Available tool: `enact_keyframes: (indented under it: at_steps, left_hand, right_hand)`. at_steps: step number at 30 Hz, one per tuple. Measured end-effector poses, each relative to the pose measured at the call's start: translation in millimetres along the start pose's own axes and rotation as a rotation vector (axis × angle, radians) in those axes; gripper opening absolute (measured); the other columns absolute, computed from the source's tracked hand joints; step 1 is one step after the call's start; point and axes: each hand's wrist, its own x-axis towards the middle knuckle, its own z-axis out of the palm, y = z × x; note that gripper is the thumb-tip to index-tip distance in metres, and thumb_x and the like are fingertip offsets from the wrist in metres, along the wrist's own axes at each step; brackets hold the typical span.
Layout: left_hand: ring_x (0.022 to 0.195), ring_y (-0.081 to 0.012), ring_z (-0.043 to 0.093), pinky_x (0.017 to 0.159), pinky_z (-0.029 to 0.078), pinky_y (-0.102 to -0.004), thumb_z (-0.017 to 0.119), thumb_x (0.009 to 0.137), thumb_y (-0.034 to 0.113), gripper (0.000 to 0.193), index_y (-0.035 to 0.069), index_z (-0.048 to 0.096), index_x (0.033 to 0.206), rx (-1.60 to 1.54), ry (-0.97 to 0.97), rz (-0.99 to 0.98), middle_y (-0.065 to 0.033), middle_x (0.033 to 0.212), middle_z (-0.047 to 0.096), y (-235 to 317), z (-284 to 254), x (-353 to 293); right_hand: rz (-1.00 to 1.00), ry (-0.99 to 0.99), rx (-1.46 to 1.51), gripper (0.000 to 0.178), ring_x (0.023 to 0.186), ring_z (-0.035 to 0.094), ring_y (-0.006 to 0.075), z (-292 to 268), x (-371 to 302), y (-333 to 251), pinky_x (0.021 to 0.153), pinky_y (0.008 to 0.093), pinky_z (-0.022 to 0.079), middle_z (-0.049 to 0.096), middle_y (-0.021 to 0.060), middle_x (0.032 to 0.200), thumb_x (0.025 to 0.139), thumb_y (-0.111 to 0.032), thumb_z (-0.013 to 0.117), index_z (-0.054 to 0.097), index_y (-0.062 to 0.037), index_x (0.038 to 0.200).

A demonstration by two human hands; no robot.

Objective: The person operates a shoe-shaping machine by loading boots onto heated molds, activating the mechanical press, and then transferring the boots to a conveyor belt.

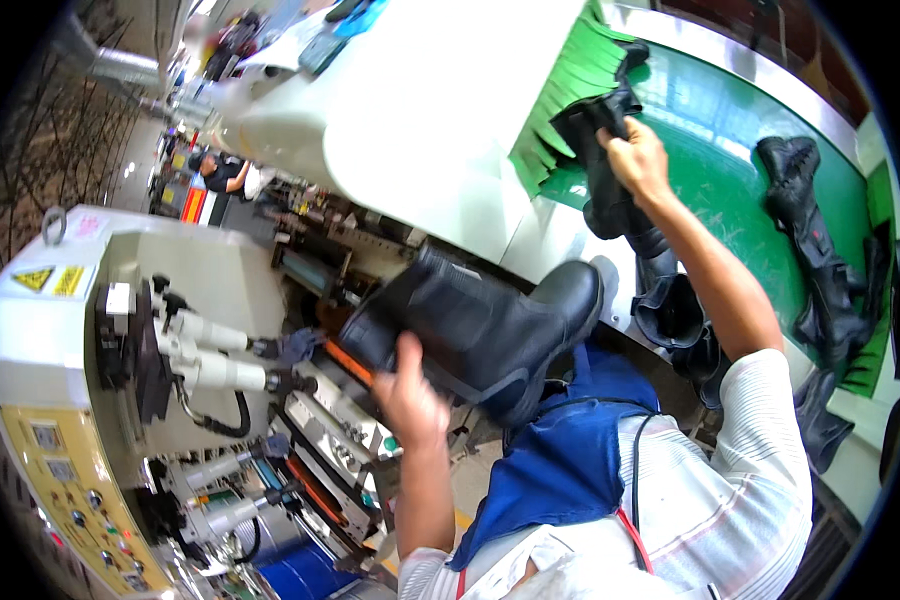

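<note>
A tall black boot (470, 325) with a thick sole lies sideways in front of me, its toe toward the right. My left hand (410, 400) is closed on its shaft; the thumb shows and the fingers are hidden behind it. The hand and boot are slightly blurred. Farther off on the right, my right hand (635, 160) grips a second, limper black boot (602, 150) by its upper part, over the near edge of a green conveyor belt (715, 125). More black boots (665, 310) stand below my right forearm.
Black boots (810, 240) lie along the belt's far right side. Green strip curtains (570, 95) hang from a white housing (430, 120). At left stands a machine with white cylinders (220, 370) and a yellow control panel (80, 500). Another person (225, 175) is in the background.
</note>
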Motion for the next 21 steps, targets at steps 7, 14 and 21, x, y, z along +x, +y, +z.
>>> enact_keyframes:
  at_steps: [7,14,21]
  left_hand:
    - [0.087,-0.0298,0.074,0.083,0.055,-0.0417,0.069,0.105,0.037,0.046,-0.009,0.076,0.106,0.608,-0.287,0.308,-0.0193,0.099,0.080,-168.7,142.7,96.9]
    - [0.089,-0.0270,0.071,0.086,0.056,-0.0406,0.070,0.102,0.017,0.027,-0.004,0.071,0.120,0.531,-0.205,-0.478,-0.0113,0.101,0.075,-320.5,98.7,98.0]
    - [0.125,-0.0370,0.064,0.107,0.050,-0.0438,0.070,0.101,0.020,0.057,-0.006,0.051,0.148,0.648,-0.184,-0.190,-0.0242,0.142,0.063,-285.6,91.3,85.4]
  right_hand:
    - [0.148,0.085,-0.018,0.029,0.106,0.072,0.0427,37.9,-13.9,43.2,0.091,0.0516,0.055,0.078,0.0180,0.109,0.089,-0.034,0.072,0.075,-0.0126,0.109]
    - [0.473,-0.037,-0.075,0.039,0.113,0.070,0.0451,108.2,-125.1,109.8,0.097,0.0525,0.054,0.075,0.0245,0.116,0.085,-0.029,0.079,0.073,-0.0077,0.117]
    - [0.379,-0.195,-0.083,0.050,0.122,0.067,0.0398,167.4,-194.9,128.3,0.104,0.0453,0.053,0.070,0.0226,0.129,0.084,-0.023,0.083,0.069,-0.0015,0.126]
